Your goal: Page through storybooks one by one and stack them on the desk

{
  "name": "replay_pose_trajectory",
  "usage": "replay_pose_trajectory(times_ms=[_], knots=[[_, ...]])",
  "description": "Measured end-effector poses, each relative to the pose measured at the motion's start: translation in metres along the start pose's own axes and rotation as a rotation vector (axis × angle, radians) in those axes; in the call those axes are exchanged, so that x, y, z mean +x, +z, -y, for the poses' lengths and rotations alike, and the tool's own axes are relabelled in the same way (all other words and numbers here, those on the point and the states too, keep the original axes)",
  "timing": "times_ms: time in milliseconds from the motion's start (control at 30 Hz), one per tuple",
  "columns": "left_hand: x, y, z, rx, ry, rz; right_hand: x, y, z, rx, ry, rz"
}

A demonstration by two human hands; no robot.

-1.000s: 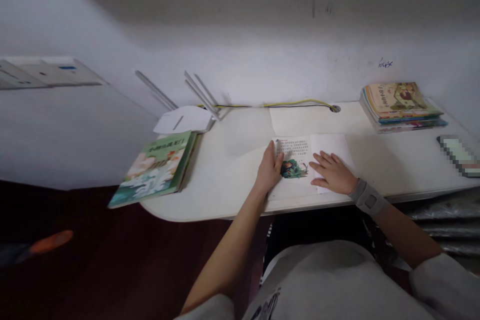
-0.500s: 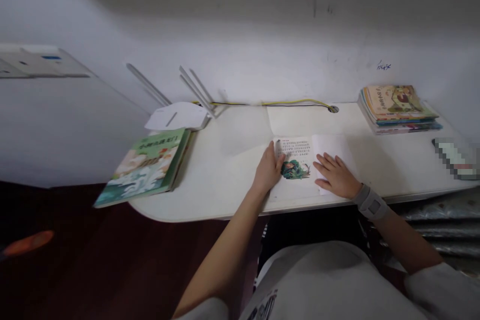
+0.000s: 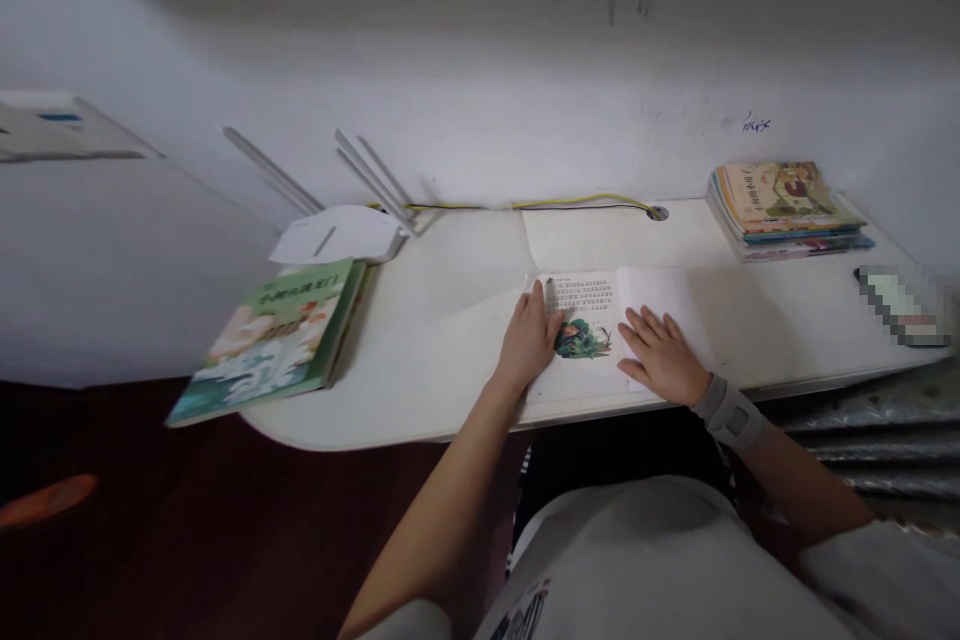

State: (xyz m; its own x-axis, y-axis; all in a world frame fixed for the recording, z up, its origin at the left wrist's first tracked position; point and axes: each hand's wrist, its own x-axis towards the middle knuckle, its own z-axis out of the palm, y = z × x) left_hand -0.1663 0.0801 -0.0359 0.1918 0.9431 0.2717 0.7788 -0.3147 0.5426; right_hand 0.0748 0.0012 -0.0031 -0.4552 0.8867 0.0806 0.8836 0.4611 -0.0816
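Observation:
An open picture book [image 3: 574, 382] lies flat on the white desk near its front edge. Its left page carries lines of print and a green plant picture; its right page [image 3: 656, 290] looks blank and white. Along the left margin rests my left hand [image 3: 528, 338], fingers stretched forward and thumb apart on the page. My right hand [image 3: 666, 352] lies spread and flat over the lower part of the blank page, a grey band [image 3: 731, 410] round its wrist.
To the left stands a white router [image 3: 337, 234] with raised antennas, and a green picture book [image 3: 274, 335] overhangs the desk edge. A stack of books [image 3: 787, 205] and a phone [image 3: 904, 305] are at the right. A yellow cable [image 3: 577, 200] runs along the wall into a desk hole.
The whole view has shifted slightly, so the desk and everything on it appear a little further left. Both hands keep nearly the same places on the book.

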Motion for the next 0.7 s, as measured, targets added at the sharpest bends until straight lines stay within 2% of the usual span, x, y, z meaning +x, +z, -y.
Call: replay_pose_trajectory(times_ms=[267,533,700], knots=[[0.001,0.001,-0.003,0.067,0.005,0.022,0.002,-0.003,0.018,-0.042,0.08,-0.007],[0.002,0.001,-0.002,0.084,0.086,-0.011,0.003,0.001,0.01,-0.013,0.034,0.03],[0.002,0.003,0.0,0.084,0.013,0.003,0.001,0.001,0.007,-0.034,0.073,0.023]])
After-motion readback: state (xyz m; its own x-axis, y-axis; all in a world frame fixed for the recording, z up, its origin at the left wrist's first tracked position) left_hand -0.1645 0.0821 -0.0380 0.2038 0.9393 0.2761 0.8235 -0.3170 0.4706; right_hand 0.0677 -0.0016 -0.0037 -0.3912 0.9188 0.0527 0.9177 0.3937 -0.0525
